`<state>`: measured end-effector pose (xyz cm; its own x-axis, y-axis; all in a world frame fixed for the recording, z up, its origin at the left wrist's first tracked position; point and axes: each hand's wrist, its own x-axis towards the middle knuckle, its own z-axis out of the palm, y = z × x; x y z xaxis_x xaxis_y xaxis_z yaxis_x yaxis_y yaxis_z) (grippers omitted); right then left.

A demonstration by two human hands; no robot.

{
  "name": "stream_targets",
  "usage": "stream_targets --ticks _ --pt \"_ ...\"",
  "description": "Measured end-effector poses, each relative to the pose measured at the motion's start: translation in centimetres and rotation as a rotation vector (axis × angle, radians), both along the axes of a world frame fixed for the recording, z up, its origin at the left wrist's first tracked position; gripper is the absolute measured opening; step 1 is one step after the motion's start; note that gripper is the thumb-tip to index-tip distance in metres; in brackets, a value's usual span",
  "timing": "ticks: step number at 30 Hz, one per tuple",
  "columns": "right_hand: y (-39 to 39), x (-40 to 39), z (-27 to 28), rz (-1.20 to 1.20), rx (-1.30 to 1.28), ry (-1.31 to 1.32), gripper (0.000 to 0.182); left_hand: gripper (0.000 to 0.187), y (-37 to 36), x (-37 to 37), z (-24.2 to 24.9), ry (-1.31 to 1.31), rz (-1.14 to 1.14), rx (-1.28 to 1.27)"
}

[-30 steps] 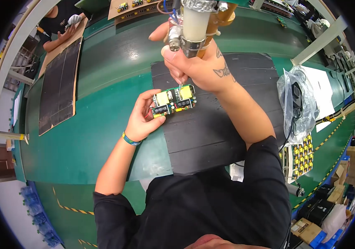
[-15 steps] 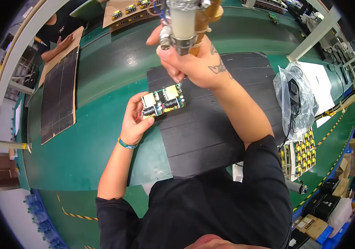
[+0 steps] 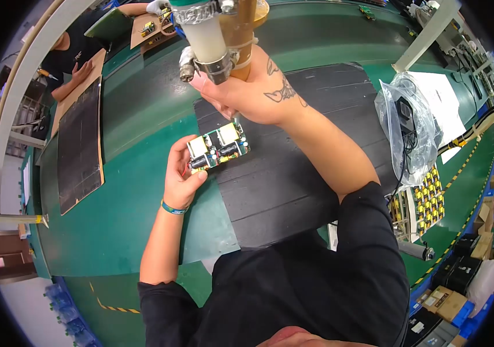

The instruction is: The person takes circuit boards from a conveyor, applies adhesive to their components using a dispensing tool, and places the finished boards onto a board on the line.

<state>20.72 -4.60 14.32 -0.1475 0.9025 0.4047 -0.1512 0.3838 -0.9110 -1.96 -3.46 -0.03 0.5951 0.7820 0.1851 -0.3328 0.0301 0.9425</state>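
Observation:
My left hand (image 3: 180,184) is closed on the left end of a circuit board (image 3: 221,151). The board carries two matching sets of parts, with yellow-topped transformers and black capacitors, and is held over the edge of a black mat (image 3: 293,173). My right hand (image 3: 261,87) is wrapped round a glue gun (image 3: 206,41) with a whitish cylinder, a metal clamp and a brown body. Its narrow tip points down right at the upper edge of the board, between the yellow parts. Most of my right fingers are hidden behind the gun.
A clear plastic bag (image 3: 390,121) with a black adapter lies at the right. Below it stands a tray of many yellow-topped boards (image 3: 429,202). Across the green bench, a person's hand (image 3: 81,73) rests by a cardboard sheet (image 3: 80,144); a gloved hand (image 3: 155,7) shows at the top.
The view has shifted a little. The glue gun and my right hand now appear further left, with the tip still at the board. A gloved hand has come into view at the top left.

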Motion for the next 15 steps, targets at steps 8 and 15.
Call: stream_targets --ticks 8,15 --pt "-0.14 -0.07 0.16 -0.014 -0.017 0.016 0.009 0.073 -0.01 -0.02 -0.06 0.001 0.010 0.002" --pt "-0.03 -0.14 -0.12 -0.008 0.012 0.031 0.010 0.072 -0.04 0.08 0.10 0.008 0.013 0.006"
